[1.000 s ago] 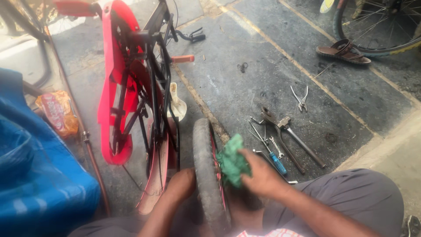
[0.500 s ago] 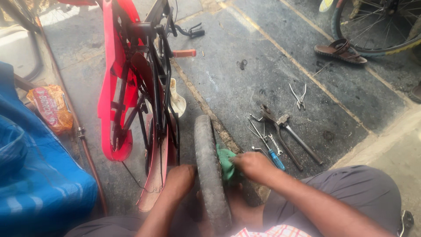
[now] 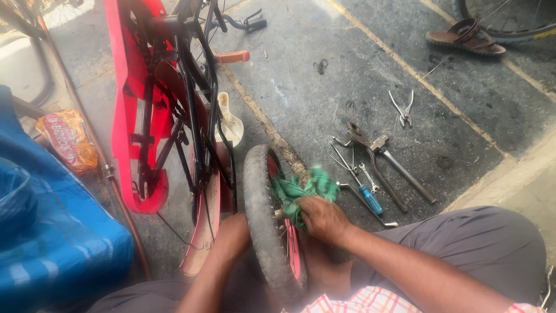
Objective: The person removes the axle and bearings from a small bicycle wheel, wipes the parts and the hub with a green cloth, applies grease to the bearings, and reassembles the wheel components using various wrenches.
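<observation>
Both hands work over grey paving: right hand [image 3: 321, 217] grips a green rag [image 3: 298, 191], left hand [image 3: 234, 232] clasps the tyre [image 3: 263, 232].

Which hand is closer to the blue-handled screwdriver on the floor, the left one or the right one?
The right hand. It holds the green rag against the wheel, just left of the blue-handled screwdriver. The left hand is on the far side of the wheel.

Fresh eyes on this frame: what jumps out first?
The right hand presses a crumpled green rag against the hub side of a small grey-tyred wheel, bottom centre, with the left hand on the wheel's other side. Behind stands an upturned red and black child's bicycle; metal hand tools lie scattered on the stone floor to the right.
</observation>
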